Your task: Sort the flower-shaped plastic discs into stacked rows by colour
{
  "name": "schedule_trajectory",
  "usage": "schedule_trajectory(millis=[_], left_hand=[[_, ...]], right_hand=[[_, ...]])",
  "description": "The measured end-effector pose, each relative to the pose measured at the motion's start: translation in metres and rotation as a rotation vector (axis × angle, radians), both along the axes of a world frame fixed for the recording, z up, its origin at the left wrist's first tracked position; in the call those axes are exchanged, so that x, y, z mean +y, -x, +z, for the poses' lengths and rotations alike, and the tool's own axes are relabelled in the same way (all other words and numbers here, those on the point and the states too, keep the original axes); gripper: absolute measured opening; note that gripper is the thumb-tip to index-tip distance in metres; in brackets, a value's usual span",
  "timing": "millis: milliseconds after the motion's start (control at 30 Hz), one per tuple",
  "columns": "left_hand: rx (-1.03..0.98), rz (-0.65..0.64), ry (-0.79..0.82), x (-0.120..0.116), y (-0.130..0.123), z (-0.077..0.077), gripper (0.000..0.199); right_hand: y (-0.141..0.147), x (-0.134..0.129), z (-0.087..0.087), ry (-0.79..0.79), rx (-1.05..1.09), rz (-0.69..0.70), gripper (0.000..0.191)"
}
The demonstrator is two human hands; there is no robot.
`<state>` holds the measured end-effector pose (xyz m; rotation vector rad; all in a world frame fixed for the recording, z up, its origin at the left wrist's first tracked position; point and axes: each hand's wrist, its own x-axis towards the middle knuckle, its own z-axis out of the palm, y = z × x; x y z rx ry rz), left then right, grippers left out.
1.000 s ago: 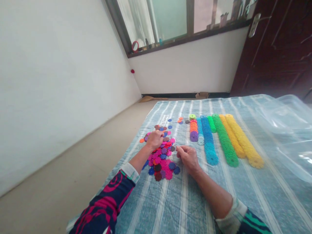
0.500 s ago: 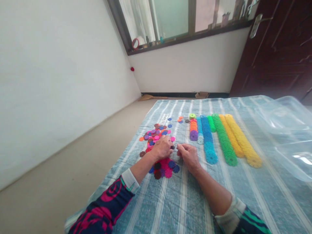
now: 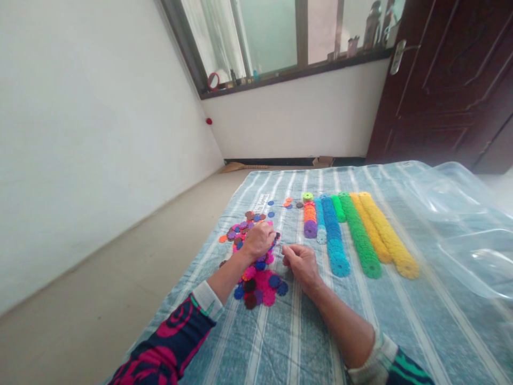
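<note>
My left hand is closed over the pile of mixed plastic snowflake discs, its fingers curled downward. At its fingertips shows a dark snowflake disc, pinched there. To its right, my right hand hovers just above the cloth with thumb and forefinger pressed together; what they hold, if anything, is hidden. Beyond it lie overlapping rows of discs sorted by colour: an orange and purple row, a blue row, a green row and a yellow row.
Striped cloth covers the table. Two clear plastic containers, one being the near bin, stand at the right. A few loose discs, including a grey one, lie beyond the pile. A dark red door is at the back right.
The view has shifted slightly. My left hand has moved a little away from me across the pile, with the dark disc at its fingertips. My right hand stays pinched, almost in place.
</note>
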<state>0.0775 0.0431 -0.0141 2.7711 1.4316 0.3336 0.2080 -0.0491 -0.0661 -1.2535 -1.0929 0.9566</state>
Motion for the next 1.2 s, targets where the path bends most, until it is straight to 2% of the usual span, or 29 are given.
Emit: schedule_trajectory(millis=[200,433,567,867,1200], left_hand=[[-0.186,0.069,0.155,0.034,-0.03,0.0,0.025],[-0.164,0.094,0.123,0.088,-0.081,-0.002,0.028],[-0.127,0.113,0.122,0.112,-0.099,-0.005,0.026],[-0.065,0.109,0.148,0.131,-0.112,-0.009,0.026],[-0.021,0.215,0.202,0.144,-0.122,-0.011,0.025]], right_hand=[[0.002,0.002,-0.001,0.005,-0.003,0.023,0.043],[0.004,0.003,0.0,0.0,0.0,0.034,0.041],[0.006,0.003,0.002,0.005,-0.001,0.028,0.04],[0.008,0.005,0.003,0.018,-0.006,0.034,0.038],[0.009,0.005,0.002,0.02,-0.029,0.046,0.037]])
